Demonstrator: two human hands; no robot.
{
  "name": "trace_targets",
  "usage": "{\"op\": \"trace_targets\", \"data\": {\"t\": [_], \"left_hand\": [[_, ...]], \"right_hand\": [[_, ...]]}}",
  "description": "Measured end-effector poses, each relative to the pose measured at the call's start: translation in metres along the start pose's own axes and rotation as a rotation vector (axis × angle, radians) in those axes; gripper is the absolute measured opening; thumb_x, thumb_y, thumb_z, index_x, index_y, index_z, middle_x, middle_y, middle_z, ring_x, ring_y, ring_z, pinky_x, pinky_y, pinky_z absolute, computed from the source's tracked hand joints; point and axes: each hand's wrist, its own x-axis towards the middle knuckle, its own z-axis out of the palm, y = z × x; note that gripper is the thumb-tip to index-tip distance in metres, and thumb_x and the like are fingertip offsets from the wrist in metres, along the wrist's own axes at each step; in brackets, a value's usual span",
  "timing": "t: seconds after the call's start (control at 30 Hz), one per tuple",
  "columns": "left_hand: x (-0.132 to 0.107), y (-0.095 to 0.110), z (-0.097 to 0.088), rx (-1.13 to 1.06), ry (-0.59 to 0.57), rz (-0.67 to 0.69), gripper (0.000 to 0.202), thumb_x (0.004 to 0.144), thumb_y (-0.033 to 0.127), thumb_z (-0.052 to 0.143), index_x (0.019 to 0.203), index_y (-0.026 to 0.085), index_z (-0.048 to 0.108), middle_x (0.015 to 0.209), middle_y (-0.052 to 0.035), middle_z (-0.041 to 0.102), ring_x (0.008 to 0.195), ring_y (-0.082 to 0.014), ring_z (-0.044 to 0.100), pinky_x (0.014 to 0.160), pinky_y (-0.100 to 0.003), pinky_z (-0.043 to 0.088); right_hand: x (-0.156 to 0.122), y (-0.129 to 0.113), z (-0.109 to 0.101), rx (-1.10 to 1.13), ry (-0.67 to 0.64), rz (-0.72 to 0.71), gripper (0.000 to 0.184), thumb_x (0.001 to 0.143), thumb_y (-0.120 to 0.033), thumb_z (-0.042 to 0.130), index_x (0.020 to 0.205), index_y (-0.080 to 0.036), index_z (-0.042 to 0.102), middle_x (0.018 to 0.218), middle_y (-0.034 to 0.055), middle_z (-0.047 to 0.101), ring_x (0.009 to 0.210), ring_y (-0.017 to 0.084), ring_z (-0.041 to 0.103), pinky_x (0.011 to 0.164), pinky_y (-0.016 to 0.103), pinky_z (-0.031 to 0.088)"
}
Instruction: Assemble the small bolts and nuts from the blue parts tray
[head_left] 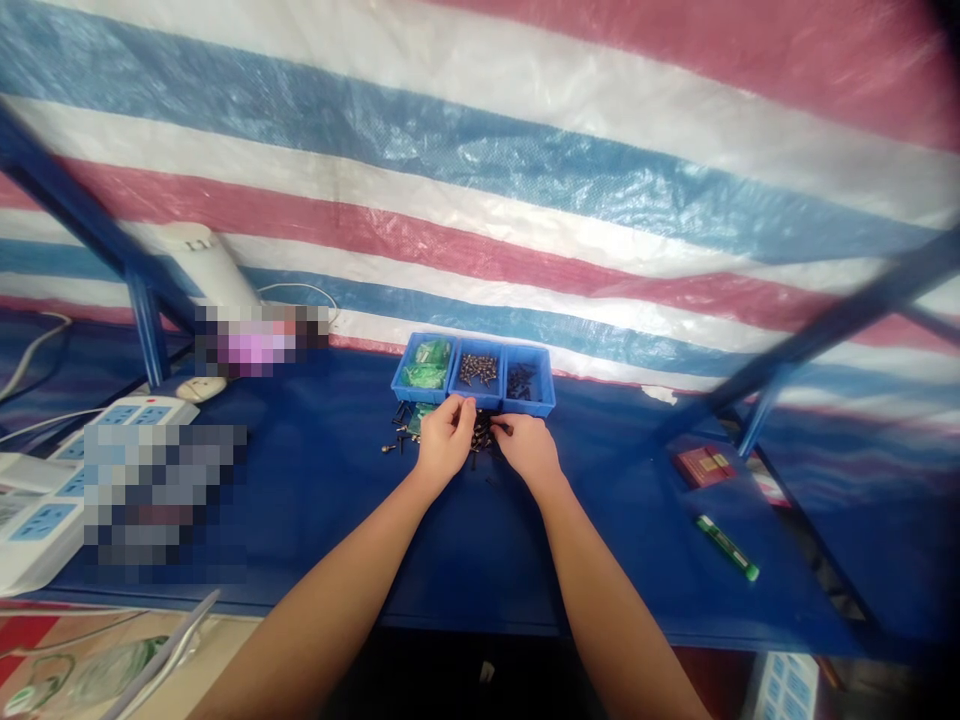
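My left hand [448, 437] is closed in a pinch just in front of the blue bins. Anything between its fingers is too small to make out. To its right, my right hand [531, 447] also has thumb and forefinger together, at the edge of a pile of loose screws [480, 436]; what it grips cannot be told. The pile mixes dark and brass-coloured pieces, partly hidden by both hands. More loose dark screws [401, 414] and a green packet [417, 416] lie left of my left hand.
Three joined blue bins hold green packets [426, 372], brass-coloured screws [478, 369] and black screws [519, 381]. A power strip [142, 415] lies on the left of the blue table [315, 500]. At right are a red box [705, 466] and a green tube [727, 547], near metal struts.
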Motion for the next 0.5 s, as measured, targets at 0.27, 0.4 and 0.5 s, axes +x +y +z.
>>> {"op": "trace_targets", "data": {"t": [0.27,0.4,0.5], "left_hand": [[-0.0002,0.0005,-0.0006,0.013,0.007,-0.002,0.037,0.093,0.042,0.044,0.065,0.019,0.052,0.055,0.0019,0.054,0.050,-0.0107,0.049,0.053,-0.023,0.038],[-0.0002,0.0011,-0.0006,0.020,0.007,-0.008,0.036,0.093,0.040,0.045,0.065,0.018,0.052,0.056,0.0017,0.055,0.051,-0.0106,0.049,0.054,-0.023,0.038],[0.0000,0.0011,-0.0005,0.012,0.004,-0.005,0.036,0.093,0.040,0.045,0.065,0.018,0.054,0.056,0.0016,0.056,0.052,-0.0108,0.050,0.054,-0.022,0.039]], "right_hand": [[0.0008,0.0004,0.0020,0.026,0.014,0.001,0.024,0.086,-0.034,0.057,0.103,-0.032,0.074,0.101,0.0030,0.075,0.092,0.025,0.070,0.079,0.034,0.052],[0.0022,0.0019,0.0038,0.084,0.000,-0.022,0.024,0.085,-0.030,0.056,0.101,-0.032,0.074,0.099,0.0008,0.075,0.089,0.022,0.070,0.079,0.031,0.052],[0.0021,0.0023,0.0060,0.086,-0.001,-0.017,0.026,0.084,-0.028,0.056,0.102,-0.033,0.074,0.097,-0.0001,0.075,0.087,0.021,0.069,0.079,0.030,0.051]]}}
